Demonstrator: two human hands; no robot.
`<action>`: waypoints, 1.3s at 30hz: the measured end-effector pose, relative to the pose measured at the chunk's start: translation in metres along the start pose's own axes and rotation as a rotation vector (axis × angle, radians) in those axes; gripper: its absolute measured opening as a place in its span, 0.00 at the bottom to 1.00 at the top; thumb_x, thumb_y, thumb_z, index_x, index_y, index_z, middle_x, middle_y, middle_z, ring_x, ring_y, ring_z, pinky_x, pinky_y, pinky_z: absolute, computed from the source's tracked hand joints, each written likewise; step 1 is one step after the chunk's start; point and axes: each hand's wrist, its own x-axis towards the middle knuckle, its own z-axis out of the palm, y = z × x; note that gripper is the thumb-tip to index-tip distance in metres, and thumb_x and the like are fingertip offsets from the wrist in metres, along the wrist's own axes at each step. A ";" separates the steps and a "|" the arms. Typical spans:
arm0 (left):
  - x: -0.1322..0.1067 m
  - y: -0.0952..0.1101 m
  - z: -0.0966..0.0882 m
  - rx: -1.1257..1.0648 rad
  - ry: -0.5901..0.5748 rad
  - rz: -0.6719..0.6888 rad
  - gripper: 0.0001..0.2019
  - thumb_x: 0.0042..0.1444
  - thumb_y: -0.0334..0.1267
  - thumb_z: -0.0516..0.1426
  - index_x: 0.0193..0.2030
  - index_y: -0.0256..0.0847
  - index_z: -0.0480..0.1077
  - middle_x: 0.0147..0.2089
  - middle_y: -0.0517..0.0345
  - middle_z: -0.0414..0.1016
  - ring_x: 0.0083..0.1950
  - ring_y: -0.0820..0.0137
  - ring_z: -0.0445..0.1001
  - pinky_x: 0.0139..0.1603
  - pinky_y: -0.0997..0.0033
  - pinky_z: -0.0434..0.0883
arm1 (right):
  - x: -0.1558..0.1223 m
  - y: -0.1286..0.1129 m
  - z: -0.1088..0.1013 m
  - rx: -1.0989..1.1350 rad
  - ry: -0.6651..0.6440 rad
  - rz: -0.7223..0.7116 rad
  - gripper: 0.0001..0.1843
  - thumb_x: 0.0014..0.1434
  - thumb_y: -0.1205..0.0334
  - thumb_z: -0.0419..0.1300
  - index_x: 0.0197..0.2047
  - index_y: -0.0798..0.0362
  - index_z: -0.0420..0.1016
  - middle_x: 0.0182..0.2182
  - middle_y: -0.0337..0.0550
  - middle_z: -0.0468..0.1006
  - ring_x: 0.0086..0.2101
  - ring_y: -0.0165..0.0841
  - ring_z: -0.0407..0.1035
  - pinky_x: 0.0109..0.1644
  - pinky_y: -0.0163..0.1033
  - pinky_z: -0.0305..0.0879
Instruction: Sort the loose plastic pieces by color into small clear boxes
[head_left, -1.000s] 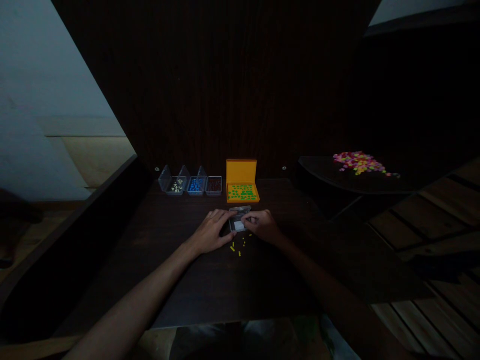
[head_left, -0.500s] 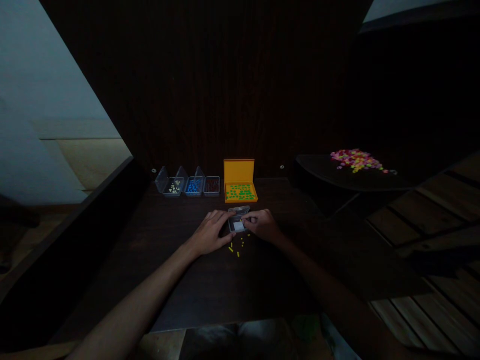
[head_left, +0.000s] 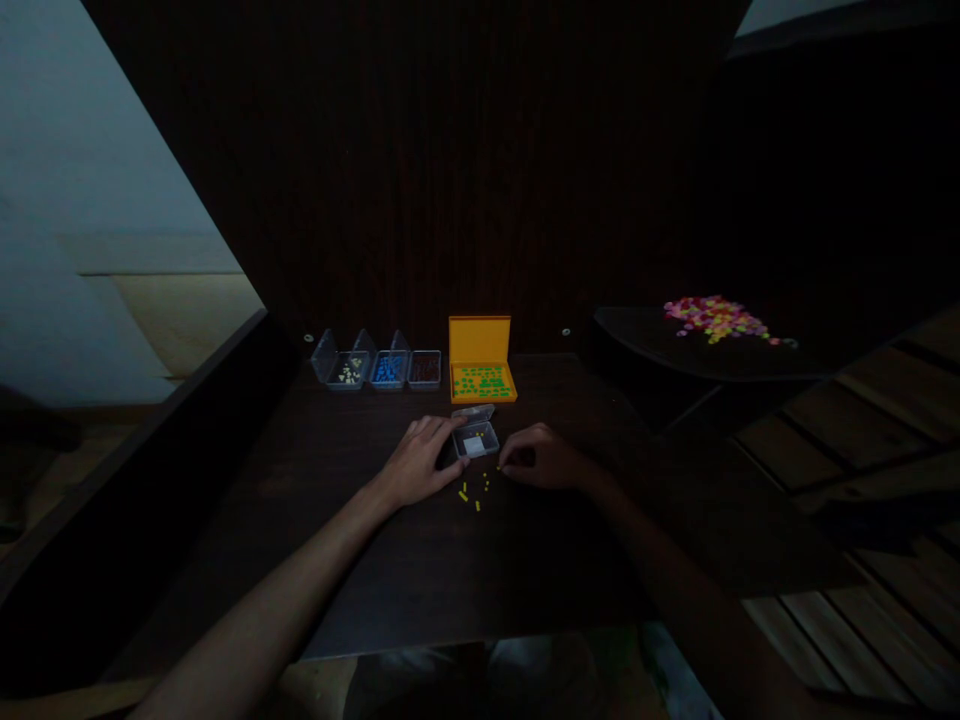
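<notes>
A small clear plastic box (head_left: pixel 487 440) with its lid raised sits in front of me, a white patch and a few tiny yellow bits inside. My left hand (head_left: pixel 421 462) grips its left side between thumb and fingers. Just right of the box, my right hand (head_left: pixel 541 457) is curled, thumb and forefinger pinched at a tiny yellow piece (head_left: pixel 499 467) on the table. Several more yellow pieces (head_left: pixel 463 495), some longer and some like dots, lie loose below the box.
Behind stands an open orange case (head_left: pixel 480 340) with green pieces. To its left are clear boxes holding whitish (head_left: pixel 349 372), blue (head_left: pixel 388 370) and dark red pieces (head_left: pixel 425 369). A colourful heap (head_left: pixel 716 318) lies on a dark shelf (head_left: pixel 637 335) at right. A dark panel rises behind the table.
My right hand has come out of the clear box, moving right and toward me to a loose yellow piece. The left hand stays at the box, which has shifted slightly left.
</notes>
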 end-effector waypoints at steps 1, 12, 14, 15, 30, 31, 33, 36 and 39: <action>0.000 0.000 0.000 0.002 -0.003 -0.002 0.27 0.60 0.46 0.53 0.64 0.41 0.57 0.57 0.47 0.69 0.57 0.57 0.65 0.59 0.53 0.63 | -0.001 0.000 0.001 -0.007 -0.022 -0.007 0.04 0.52 0.65 0.61 0.30 0.54 0.79 0.25 0.38 0.77 0.24 0.27 0.66 0.33 0.32 0.60; -0.001 -0.001 0.000 -0.011 -0.013 0.003 0.28 0.60 0.47 0.53 0.65 0.41 0.56 0.57 0.46 0.68 0.57 0.56 0.65 0.59 0.52 0.63 | 0.001 -0.003 0.004 -0.011 -0.042 0.081 0.05 0.54 0.64 0.61 0.30 0.55 0.77 0.23 0.37 0.76 0.23 0.26 0.65 0.31 0.31 0.59; -0.001 -0.001 0.000 -0.015 -0.010 0.009 0.28 0.61 0.47 0.53 0.65 0.42 0.56 0.58 0.46 0.68 0.57 0.56 0.65 0.59 0.51 0.63 | 0.001 -0.003 0.005 -0.025 -0.039 0.076 0.05 0.54 0.64 0.61 0.31 0.54 0.78 0.25 0.38 0.77 0.23 0.26 0.65 0.32 0.32 0.59; -0.001 -0.001 0.000 -0.014 -0.009 0.012 0.28 0.61 0.47 0.53 0.65 0.42 0.56 0.58 0.46 0.68 0.57 0.56 0.65 0.59 0.52 0.63 | 0.000 -0.002 0.005 -0.031 -0.036 0.069 0.05 0.54 0.64 0.61 0.32 0.54 0.79 0.26 0.39 0.78 0.24 0.26 0.66 0.33 0.32 0.60; -0.001 0.000 0.002 -0.021 -0.002 0.015 0.27 0.60 0.46 0.54 0.65 0.43 0.56 0.57 0.47 0.68 0.57 0.57 0.65 0.59 0.53 0.62 | 0.004 -0.008 0.000 0.108 -0.019 0.161 0.11 0.55 0.58 0.61 0.33 0.55 0.81 0.21 0.38 0.75 0.21 0.26 0.62 0.26 0.31 0.56; -0.001 0.000 0.002 -0.021 -0.001 0.019 0.27 0.60 0.46 0.54 0.65 0.43 0.56 0.57 0.47 0.68 0.57 0.57 0.65 0.59 0.53 0.63 | 0.008 -0.010 0.001 0.118 0.021 0.196 0.11 0.55 0.56 0.61 0.33 0.55 0.81 0.19 0.36 0.72 0.20 0.25 0.60 0.24 0.31 0.54; -0.001 0.000 0.002 -0.021 0.003 0.023 0.27 0.59 0.46 0.54 0.64 0.43 0.57 0.57 0.47 0.68 0.57 0.57 0.65 0.58 0.53 0.63 | 0.017 -0.012 0.003 0.106 0.102 0.236 0.12 0.55 0.56 0.61 0.33 0.56 0.82 0.15 0.33 0.67 0.18 0.24 0.55 0.23 0.31 0.51; -0.001 -0.001 0.003 -0.016 0.009 0.025 0.27 0.60 0.46 0.54 0.65 0.44 0.57 0.57 0.47 0.68 0.57 0.57 0.65 0.58 0.52 0.63 | 0.030 -0.010 0.009 0.014 0.142 0.215 0.09 0.54 0.62 0.61 0.32 0.56 0.82 0.14 0.32 0.64 0.18 0.24 0.53 0.24 0.31 0.49; -0.001 -0.002 0.004 -0.018 0.014 0.030 0.27 0.60 0.47 0.54 0.65 0.45 0.56 0.57 0.47 0.68 0.57 0.57 0.65 0.58 0.53 0.63 | 0.039 -0.004 0.014 -0.097 0.133 0.173 0.07 0.51 0.67 0.62 0.31 0.55 0.83 0.15 0.33 0.67 0.18 0.23 0.54 0.24 0.31 0.49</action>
